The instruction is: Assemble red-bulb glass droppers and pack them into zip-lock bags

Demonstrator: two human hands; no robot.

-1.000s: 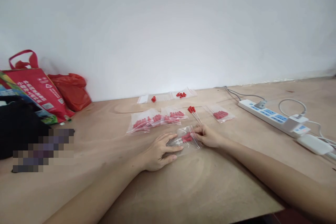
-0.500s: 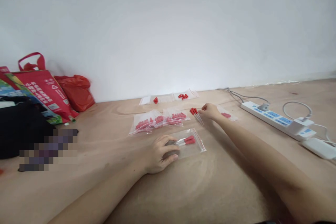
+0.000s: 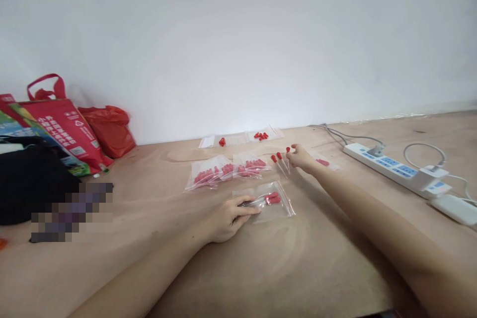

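Observation:
My left hand [image 3: 233,216] is closed on the left part of a clear zip bag [image 3: 270,213], thumb and fingers pinching around the stems of the droppers inside. Those droppers [image 3: 273,198] have red rubber bulbs at the bag's right side. Further off, my right hand [image 3: 302,158] has its fingers bent around a dropper [image 3: 288,150] with a red bulb, its stem pointing toward me. Just left of that hand lie two more red-bulbed droppers [image 3: 276,157], side by side and slightly apart. A bag with red bulbs [image 3: 322,162] is partly behind my right wrist.
Several zip bags of red-bulbed droppers [image 3: 212,174] lie beyond my left hand. More clear bags [image 3: 234,140] rest by the wall. A white power strip [image 3: 387,164] with cables and plugs is on the right. Red bags [image 3: 70,129] and a black bag [image 3: 33,184] stand left.
The droppers by my right hand, bunched together before, are now spread apart, with one at the fingertips. My left fingers have closed in on the bag.

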